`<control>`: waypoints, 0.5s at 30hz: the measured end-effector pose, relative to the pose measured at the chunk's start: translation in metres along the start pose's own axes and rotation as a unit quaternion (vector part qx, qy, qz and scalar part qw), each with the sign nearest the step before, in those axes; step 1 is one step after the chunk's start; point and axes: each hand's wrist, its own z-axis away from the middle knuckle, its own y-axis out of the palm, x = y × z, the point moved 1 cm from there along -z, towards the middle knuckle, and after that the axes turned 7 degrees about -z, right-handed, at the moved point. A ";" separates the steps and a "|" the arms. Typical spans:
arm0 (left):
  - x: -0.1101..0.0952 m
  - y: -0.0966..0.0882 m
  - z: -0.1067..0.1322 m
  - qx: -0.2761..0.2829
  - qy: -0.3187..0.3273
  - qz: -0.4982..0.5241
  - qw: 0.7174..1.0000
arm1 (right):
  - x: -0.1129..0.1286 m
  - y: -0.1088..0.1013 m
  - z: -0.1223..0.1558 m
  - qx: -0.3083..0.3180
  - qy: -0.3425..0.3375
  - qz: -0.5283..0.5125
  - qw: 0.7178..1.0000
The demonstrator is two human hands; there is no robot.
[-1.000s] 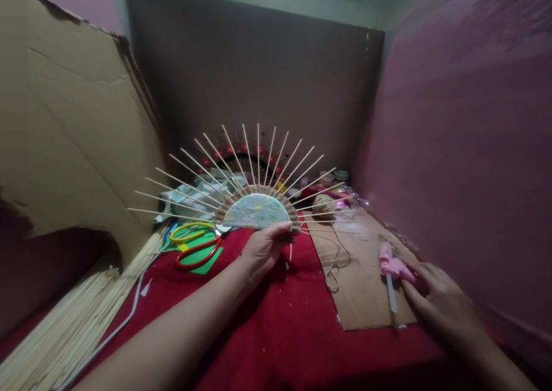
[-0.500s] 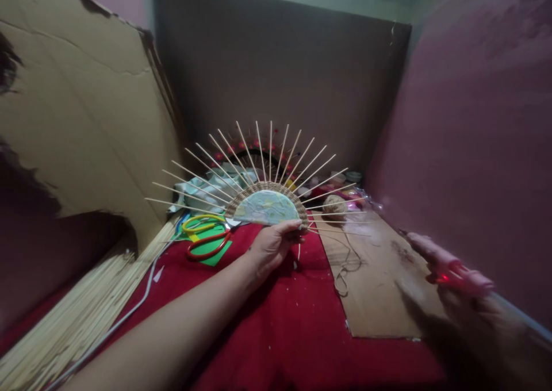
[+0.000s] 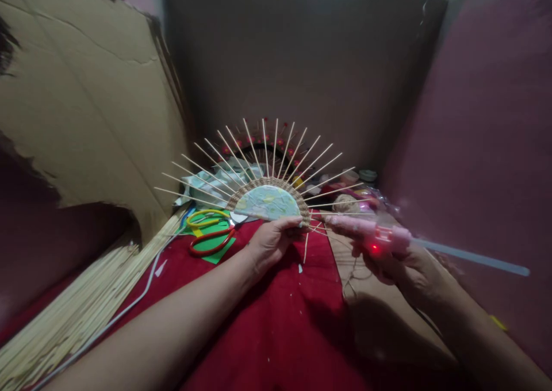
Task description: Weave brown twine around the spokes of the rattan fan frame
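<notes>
My left hand (image 3: 276, 241) grips the lower right edge of a half-round woven fan (image 3: 267, 201), thumb on its front. Pale patterned fabric covers the fan's middle, a woven band curves round it, and thin sticks radiate outward. In my right hand (image 3: 401, 267) is a pink hot glue gun (image 3: 371, 230) with a red light lit and a long clear glue stick (image 3: 474, 259) out of its back. The gun's nozzle points left, close to the fan's right corner; whether it touches cannot be made out.
Scissors (image 3: 211, 241) with yellow and red handles lie on green paper on the red cloth (image 3: 276, 333). A bundle of sticks (image 3: 77, 310) and a white cord run along the left. Brown board (image 3: 388, 328) lies at right, a twine ball (image 3: 345, 203) behind it. Torn cardboard (image 3: 95, 92) stands left.
My right hand has brought the glue gun leftward and up, from the far right to beside the fan's right corner. My left hand keeps its grip on the fan; the view has shifted slightly.
</notes>
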 end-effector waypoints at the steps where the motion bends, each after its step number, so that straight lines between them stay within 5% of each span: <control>1: 0.000 -0.001 -0.001 -0.004 -0.001 0.000 1.000 | 0.003 0.001 -0.001 0.006 0.009 0.012 1.000; 10: 0.005 -0.007 -0.007 -0.016 -0.020 0.005 1.000 | 0.005 0.000 -0.002 0.013 0.023 -0.003 1.000; 15: 0.006 -0.007 -0.007 -0.007 -0.017 0.001 1.000 | 0.009 0.000 0.002 0.015 0.020 0.090 0.996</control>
